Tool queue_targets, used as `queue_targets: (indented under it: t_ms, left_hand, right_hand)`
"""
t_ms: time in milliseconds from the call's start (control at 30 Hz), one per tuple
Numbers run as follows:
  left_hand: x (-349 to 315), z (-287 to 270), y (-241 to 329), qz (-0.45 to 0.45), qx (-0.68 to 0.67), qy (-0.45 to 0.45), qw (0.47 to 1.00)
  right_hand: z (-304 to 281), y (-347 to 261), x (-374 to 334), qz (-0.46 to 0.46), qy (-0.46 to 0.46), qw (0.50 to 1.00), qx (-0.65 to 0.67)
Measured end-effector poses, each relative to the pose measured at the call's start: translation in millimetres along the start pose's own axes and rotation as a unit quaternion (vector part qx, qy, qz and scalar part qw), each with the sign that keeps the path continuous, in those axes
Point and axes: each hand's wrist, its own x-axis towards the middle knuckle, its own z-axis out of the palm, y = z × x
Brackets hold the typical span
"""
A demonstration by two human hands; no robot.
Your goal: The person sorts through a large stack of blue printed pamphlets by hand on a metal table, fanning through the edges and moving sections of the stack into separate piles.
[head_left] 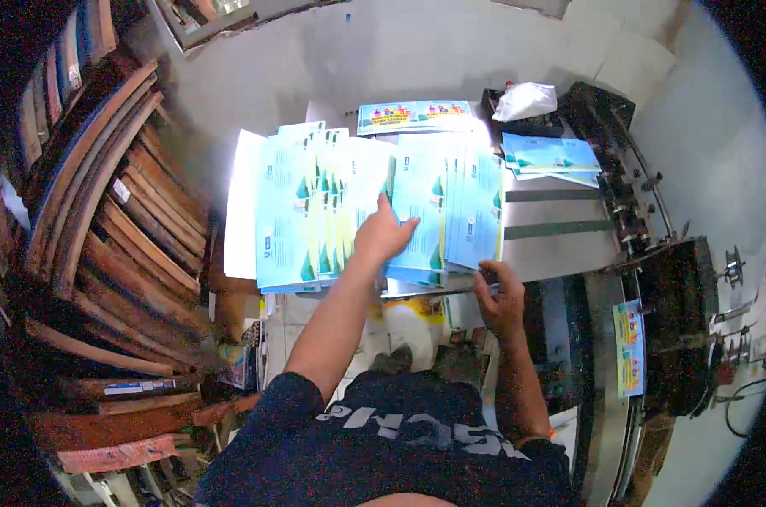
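Note:
Overlapping pale blue printed sheets (286, 215) with green and yellow edges lie fanned across the table in front of me. My left hand (385, 231) rests on them near the middle, its thumb spread toward the right-hand group of sheets (472, 207); some of its fingers are hidden. At the front right corner of that group is my right hand (503, 297), its fingers bent and its thumb apart, with nothing visible between them. Whether its fingertips touch the sheet edge I cannot tell.
Colourful printed strips (413, 116) lie behind the sheets. A smaller blue stack (552, 155) is at the back right, near a crumpled white bag (525, 101). Dark machinery (675, 321) stands to the right. Stacked wooden boards (117, 228) fill the left.

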Motion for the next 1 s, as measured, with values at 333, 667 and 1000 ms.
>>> queue_targets:
  t_ms: [333, 667, 1000]
  left_hand:
    - [-32, -78, 95, 0.096, -0.121, 0.24, 0.958]
    - [0, 70, 131, 0.056, -0.111, -0.005, 0.992]
    - [49, 81, 50, -0.188, 0.005, 0.078, 0.979]
  right_hand:
    - [-46, 84, 31, 0.217, 0.014, 0.953, 0.213]
    - [-54, 166, 150, 0.234, -0.143, 0.923, 0.269]
    - [-15, 128, 120, 0.035, -0.202, 0.968, -0.142]
